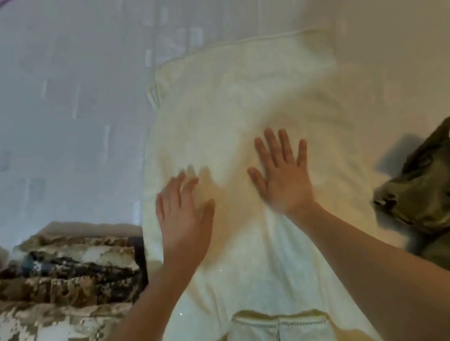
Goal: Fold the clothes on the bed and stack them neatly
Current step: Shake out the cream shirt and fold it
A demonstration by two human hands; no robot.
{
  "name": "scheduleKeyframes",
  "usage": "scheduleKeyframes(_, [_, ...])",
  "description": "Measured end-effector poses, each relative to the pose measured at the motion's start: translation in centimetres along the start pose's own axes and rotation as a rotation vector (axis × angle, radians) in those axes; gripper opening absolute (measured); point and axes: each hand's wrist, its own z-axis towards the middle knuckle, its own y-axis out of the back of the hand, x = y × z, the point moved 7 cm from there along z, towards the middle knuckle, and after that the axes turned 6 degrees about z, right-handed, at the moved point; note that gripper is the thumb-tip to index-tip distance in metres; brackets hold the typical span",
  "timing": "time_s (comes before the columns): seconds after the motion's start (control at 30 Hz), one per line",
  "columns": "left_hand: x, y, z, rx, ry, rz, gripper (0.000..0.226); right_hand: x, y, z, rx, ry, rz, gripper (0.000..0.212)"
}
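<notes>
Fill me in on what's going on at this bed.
A person holds the left hand and right hand open and flat over a cream garment spread on the bed, apparently smoothing it. Camouflage clothes lie folded to its left. A crumpled olive garment lies to its right, not yet folded.
</notes>
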Motion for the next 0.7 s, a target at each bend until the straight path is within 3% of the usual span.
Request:
scheduleKeyframes(0.13, [3.5,0.8,12.4,-0.069,0.373,-0.115,0.059,-0.3,-0.8,0.0,-0.156,0.039,0.021,0.063])
scheduleKeyframes(0.2, [5.1,0.9,16.8,-0.091,0.598,-0.205,0.059,-0.2,-0.5,0.1,-0.212,0.055,0.048,0.062])
scheduleKeyframes(0.27, [5.8,0.7,20.1,-0.088,0.710,-0.363,0.058,-0.1,-0.3,0.1,-0.235,0.068,0.062,0.061])
scheduleKeyframes(0.33, [5.3,0.5,22.7,0.007,0.683,-0.442,0.054,-0.1,-0.2,0.1,-0.240,0.073,0.068,0.061])
scheduleKeyframes(0.4, [4.6,1.2,25.1,0.077,0.584,-0.504,0.036,-0.2,-0.1,0.1,-0.239,0.075,0.076,0.061])
scheduleKeyframes(0.47, [4.1,3.5,27.6,0.032,0.459,-0.629,0.015,-0.1,0.0,0.0,-0.234,0.075,0.079,0.061])
scheduleKeyframes(0.57, [5.1,4.8,29.9,0.057,0.440,-0.697,0.007,-0.1,-0.1,0.1,-0.230,0.069,0.068,0.061])
scheduleKeyframes(0.7, [6.2,1.1,28.4,0.287,0.562,-0.703,0.039,0.0,0.0,0.3,-0.219,0.060,0.063,0.060])
